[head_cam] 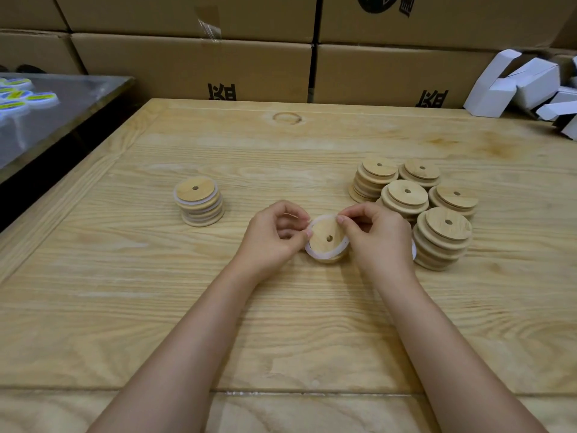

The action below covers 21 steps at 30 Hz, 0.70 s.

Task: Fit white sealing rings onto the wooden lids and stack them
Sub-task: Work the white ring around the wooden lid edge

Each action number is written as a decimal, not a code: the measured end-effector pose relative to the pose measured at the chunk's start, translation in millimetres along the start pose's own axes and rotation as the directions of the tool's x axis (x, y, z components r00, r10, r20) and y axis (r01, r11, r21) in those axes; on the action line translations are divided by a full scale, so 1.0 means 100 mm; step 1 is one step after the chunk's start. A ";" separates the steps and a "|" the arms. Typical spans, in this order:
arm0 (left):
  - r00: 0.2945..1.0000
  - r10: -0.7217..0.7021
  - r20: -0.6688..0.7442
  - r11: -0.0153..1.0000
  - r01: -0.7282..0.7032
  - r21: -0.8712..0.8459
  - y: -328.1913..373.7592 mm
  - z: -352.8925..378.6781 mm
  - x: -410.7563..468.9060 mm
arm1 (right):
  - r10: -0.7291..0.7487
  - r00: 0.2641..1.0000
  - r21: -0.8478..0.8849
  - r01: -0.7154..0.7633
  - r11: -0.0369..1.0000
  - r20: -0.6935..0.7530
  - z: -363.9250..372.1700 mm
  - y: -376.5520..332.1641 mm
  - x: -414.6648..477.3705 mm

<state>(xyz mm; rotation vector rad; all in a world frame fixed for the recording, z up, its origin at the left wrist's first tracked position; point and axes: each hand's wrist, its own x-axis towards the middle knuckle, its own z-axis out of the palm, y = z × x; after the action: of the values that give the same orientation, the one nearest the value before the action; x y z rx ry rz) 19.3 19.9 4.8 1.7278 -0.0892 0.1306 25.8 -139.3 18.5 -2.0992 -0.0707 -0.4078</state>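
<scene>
A wooden lid (pixel 327 240) is held mid-table (pixel 218 307) between the left hand (pixel 274 235) and right hand (pixel 377 237), both pinching a white sealing ring (pixel 321 254) around it.

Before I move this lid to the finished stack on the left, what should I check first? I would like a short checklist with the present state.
1. White ring seated all around the lid: not ok; its far edge is pinched, not pressed down.
2. Left hand holds the ring: ok, it pinches the left edge.
3. Right hand holds the ring: ok, it pinches the far edge.
4. Finished stack stands upright with its top free: ok.
5. Table bare between lid and finished stack: ok.
6. Ringless stacks clear of the right hand: cannot tell; the nearest one is very close.
</scene>
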 end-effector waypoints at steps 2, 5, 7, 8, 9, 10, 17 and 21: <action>1.000 -0.027 -0.007 0.998 0.026 -0.057 0.01 0.00 -0.01 | -0.008 1.000 0.009 0.008 1.000 0.002 0.00 -0.01 -0.01; 0.999 -0.009 -0.035 0.996 0.005 -0.094 0.04 0.01 -0.01 | 0.001 1.000 0.060 -0.002 0.998 0.019 -0.02 -0.04 -0.01; 0.996 0.020 -0.086 0.993 -0.030 -0.113 0.06 0.00 0.01 | 0.019 0.999 0.079 -0.022 0.997 0.031 -0.02 -0.04 0.00; 0.993 0.030 -0.111 0.991 -0.044 -0.124 0.07 -0.01 0.01 | 0.028 0.999 0.084 -0.031 0.996 0.032 -0.01 -0.05 -0.01; 0.992 0.037 -0.123 0.990 -0.053 -0.131 0.08 -0.01 0.02 | 0.032 0.999 0.088 -0.034 0.996 0.028 -0.01 -0.05 -0.01; 0.991 0.043 -0.123 0.990 -0.059 -0.131 0.08 -0.02 0.02 | 0.028 0.999 0.091 -0.030 0.995 0.019 0.00 -0.05 -0.01; 0.999 0.045 -0.030 0.993 -0.048 -0.107 0.04 0.01 0.02 | -0.039 0.999 0.127 0.043 0.991 -0.037 0.00 -0.08 -0.05; 0.998 0.046 -0.032 0.994 -0.049 -0.101 -0.02 0.02 0.05 | -0.101 0.994 0.119 0.104 0.987 -0.032 0.04 -0.11 -0.07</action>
<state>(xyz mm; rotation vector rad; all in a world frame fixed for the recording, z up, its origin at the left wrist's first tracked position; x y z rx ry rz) 24.6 18.3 2.8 1.6218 -0.1137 0.1840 17.6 -129.6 23.3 -1.9757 -0.1845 -0.4807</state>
